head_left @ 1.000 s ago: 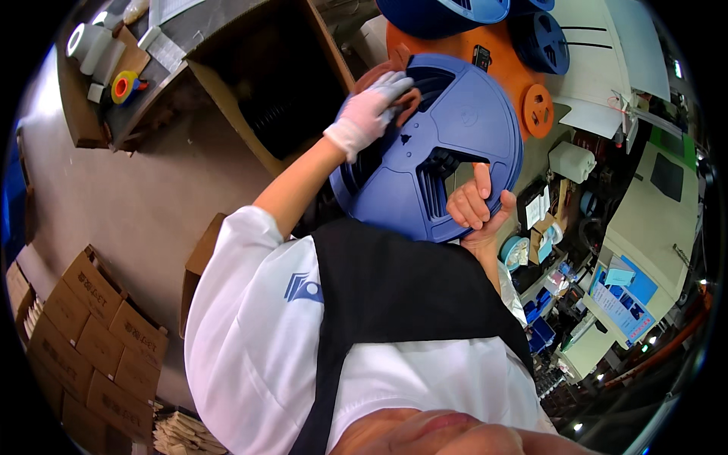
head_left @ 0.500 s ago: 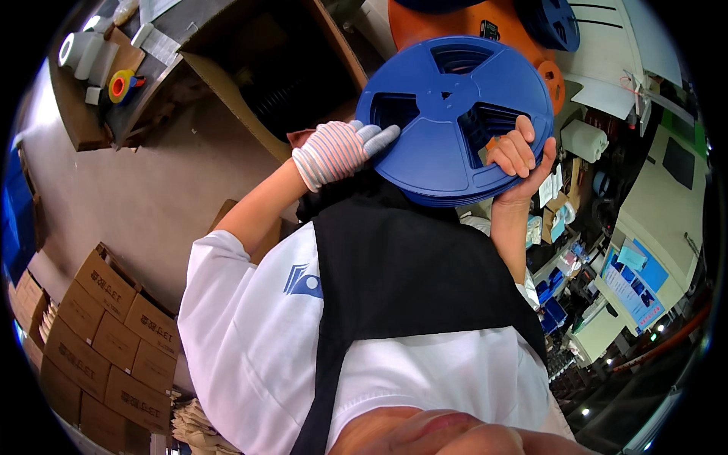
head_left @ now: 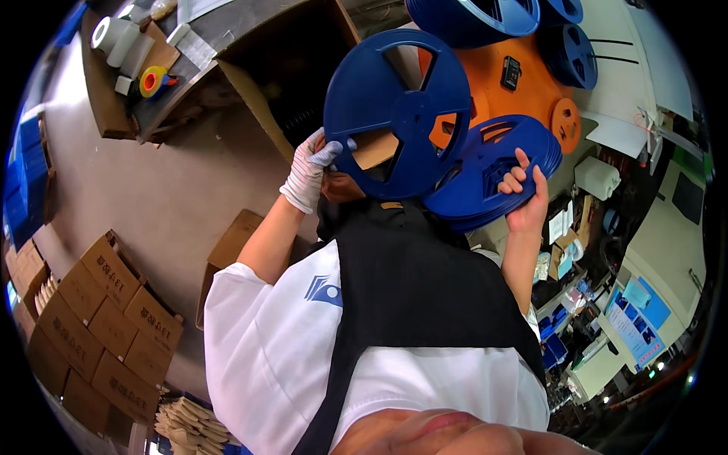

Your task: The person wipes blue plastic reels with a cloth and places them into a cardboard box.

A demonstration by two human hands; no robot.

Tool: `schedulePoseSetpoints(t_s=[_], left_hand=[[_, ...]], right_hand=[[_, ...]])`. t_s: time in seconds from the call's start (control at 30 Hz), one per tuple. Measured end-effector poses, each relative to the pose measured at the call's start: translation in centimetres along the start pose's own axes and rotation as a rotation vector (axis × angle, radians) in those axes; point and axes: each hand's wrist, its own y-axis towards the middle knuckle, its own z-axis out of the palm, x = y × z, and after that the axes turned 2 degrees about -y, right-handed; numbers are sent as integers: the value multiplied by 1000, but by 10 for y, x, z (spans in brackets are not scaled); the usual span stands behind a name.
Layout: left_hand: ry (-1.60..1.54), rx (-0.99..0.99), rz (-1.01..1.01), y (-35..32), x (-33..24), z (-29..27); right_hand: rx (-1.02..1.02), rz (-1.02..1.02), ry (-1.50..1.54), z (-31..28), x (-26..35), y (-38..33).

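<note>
A single blue plastic reel with large cut-out windows stands tilted in front of me. My left hand, in a striped knit glove with grey fingertips, is closed on its lower left rim. To its right, partly behind it, leans a stack of similar blue reels. My bare right hand is closed around the right edge of this stack, fingertips at the front face near a window. An open cardboard box with dark contents stands just beyond my left hand.
Ahead is an orange round-cornered surface holding more blue reels and a small black device. A workbench with rolls and tape stands far left. Stacked cartons are at lower left; another carton sits beside my left arm.
One reel has come apart from the stack and moved left and up in my left hand. The stack has tilted and shifted slightly down and right with my right hand.
</note>
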Motion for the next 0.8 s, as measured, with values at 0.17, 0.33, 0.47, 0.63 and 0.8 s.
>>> schedulePoseSetpoints(t_s=[0.17, 0.33, 0.47, 0.63, 0.8], left_hand=[[-276, -132, -30, 2, 14, -32], [-389, -104, -21, 5, 25, -47], [-457, -196, 5, 2, 31, -50], [-462, -343, 28, -5, 27, -47], [-360, -335, 58, -13, 19, -60]], right_hand=[[-42, 26, 66, -12, -10, -4], [-70, 16, 12, -9, -14, -5], [-58, 34, 24, -8, -17, -2], [-99, 45, -4, -5, -19, 2], [-129, 66, -15, -10, -31, 5]])
